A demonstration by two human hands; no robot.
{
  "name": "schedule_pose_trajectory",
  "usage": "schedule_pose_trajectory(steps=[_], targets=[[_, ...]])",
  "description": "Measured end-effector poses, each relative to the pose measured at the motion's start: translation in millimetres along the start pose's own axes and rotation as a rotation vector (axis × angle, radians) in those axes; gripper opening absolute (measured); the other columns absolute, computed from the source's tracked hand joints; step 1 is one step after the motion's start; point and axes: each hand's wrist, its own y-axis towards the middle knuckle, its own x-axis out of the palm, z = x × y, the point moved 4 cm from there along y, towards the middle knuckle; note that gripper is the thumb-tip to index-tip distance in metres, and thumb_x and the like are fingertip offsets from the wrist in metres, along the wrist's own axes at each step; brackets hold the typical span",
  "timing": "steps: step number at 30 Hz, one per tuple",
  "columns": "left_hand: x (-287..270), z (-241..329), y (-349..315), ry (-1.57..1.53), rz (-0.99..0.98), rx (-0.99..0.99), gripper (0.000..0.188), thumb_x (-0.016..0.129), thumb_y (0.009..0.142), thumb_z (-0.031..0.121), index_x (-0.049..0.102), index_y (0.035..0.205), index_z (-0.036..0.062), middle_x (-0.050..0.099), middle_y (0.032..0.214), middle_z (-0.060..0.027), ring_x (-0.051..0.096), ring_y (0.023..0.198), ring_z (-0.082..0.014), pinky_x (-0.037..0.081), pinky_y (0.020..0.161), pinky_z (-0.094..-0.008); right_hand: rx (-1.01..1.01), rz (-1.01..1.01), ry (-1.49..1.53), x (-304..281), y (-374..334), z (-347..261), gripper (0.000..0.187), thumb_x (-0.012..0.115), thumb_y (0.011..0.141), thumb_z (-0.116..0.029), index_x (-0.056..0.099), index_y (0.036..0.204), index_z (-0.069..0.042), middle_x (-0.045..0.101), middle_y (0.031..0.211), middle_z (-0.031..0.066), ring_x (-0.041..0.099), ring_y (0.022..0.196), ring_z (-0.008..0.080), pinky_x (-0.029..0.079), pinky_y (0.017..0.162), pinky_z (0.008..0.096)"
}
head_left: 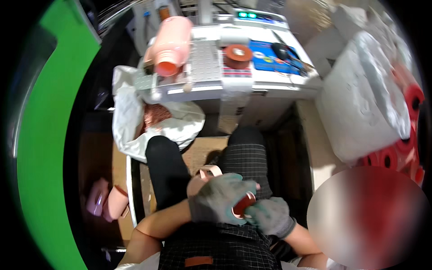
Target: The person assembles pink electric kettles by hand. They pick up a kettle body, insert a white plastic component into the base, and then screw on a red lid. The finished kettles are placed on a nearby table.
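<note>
Over my lap lies a pink plastic bottle (195,185) with a loop handle, its open mouth turned to the right. My left hand (220,195), in a grey-green glove, is wrapped over the middle of the bottle and hides much of it. At the rim of the mouth, my gloved right hand (271,216) has its fingers bent in close. Whether those fingers pinch a small tool or only the rim, I cannot make out.
Ahead, a white bench (207,85) carries a larger pink bottle (173,42), a brown tape roll (238,56) and a blue mat (265,63). A white bag (121,121) with pink scraps hangs below. More bottles (118,200) lie lower left; a white sack (360,103) stands right.
</note>
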Motion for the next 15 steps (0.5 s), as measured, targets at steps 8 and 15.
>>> schedule_pose_trajectory(steps=[8, 15], targets=[[-44, -3, -15, -0.063, 0.193, -0.183, 0.064, 0.093, 0.067, 0.034, 0.069, 0.116, 0.001, 0.072, 0.111, -0.0142, 0.072, 0.097, -0.0307, 0.059, 0.086, -0.0416, 0.351, 0.366, 0.599, 33, 23, 12, 0.014, 0.064, 0.1, -0.021, 0.069, 0.095, -0.01, 0.069, 0.081, 0.0065, 0.066, 0.067, 0.0235, 0.052, 0.059, 0.0347], [-55, -11, -52, -0.137, 0.193, -0.281, 0.07, 0.092, 0.068, 0.043, 0.068, 0.122, 0.004, 0.073, 0.117, -0.0121, 0.07, 0.109, -0.0326, 0.055, 0.102, -0.0447, 0.355, 0.909, 1.266, 3, 15, 111, 0.03, 0.05, 0.109, -0.03, 0.06, 0.117, -0.003, 0.066, 0.097, 0.0059, 0.065, 0.079, 0.0128, 0.054, 0.068, 0.0232]])
